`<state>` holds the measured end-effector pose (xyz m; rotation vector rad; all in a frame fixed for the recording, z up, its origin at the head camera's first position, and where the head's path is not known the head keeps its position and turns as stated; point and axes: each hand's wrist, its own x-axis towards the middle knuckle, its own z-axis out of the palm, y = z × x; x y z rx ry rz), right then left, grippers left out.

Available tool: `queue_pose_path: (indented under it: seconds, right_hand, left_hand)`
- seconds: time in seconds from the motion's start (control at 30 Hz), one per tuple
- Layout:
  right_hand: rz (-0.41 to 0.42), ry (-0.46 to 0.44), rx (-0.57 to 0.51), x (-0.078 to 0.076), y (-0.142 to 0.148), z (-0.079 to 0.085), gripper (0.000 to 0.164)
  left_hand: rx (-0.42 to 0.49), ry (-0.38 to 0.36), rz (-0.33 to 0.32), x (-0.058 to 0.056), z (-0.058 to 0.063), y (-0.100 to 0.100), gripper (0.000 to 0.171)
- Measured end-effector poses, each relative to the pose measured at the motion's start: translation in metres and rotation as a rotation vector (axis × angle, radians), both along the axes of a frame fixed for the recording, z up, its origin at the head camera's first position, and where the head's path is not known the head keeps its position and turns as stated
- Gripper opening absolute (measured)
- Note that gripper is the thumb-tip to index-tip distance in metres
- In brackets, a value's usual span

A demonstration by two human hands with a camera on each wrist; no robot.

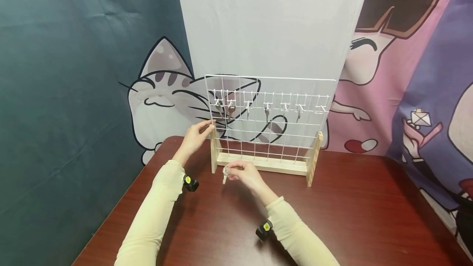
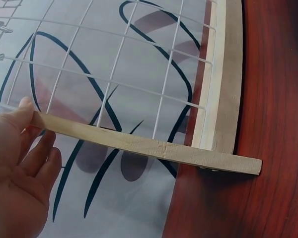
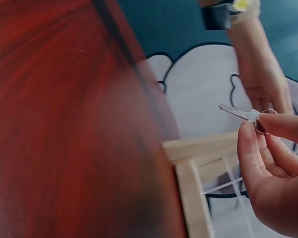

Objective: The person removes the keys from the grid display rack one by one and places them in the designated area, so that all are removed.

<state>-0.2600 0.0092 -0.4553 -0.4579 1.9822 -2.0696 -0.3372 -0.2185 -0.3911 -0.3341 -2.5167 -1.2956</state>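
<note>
Plainly, the right hand (image 1: 245, 173) pinches a key (image 3: 250, 115) that juts past its fingertips (image 3: 247, 138).

We wear long pale-yellow fabric sleeves (image 1: 148, 212), lightly wrinkled; small boxy black wrist cameras (image 1: 194, 186), one per arm, bright-yellow patch (image 1: 188, 180) on each.

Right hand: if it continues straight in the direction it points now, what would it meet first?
Probably the wire rack's left wooden upright, beyond the key that the right hand pinches; depth is unclear, so it might pass in front.
</note>
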Motion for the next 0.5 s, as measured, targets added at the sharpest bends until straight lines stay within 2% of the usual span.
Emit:
queue_pose_path:
  seconds: [0.2,0.5]
  right_hand:
    - [0.055,-0.039,-0.008,0.001,-0.018,-0.021,0.023]
    - [0.063,-0.075,0.048,0.003,-0.028,-0.048,0.017]
  left_hand:
    - [0.003,0.023,0.017,0.0,0.0,-0.002,0.044]
    - [0.003,0.015,-0.005,-0.001,-0.002,-0.001,0.045]
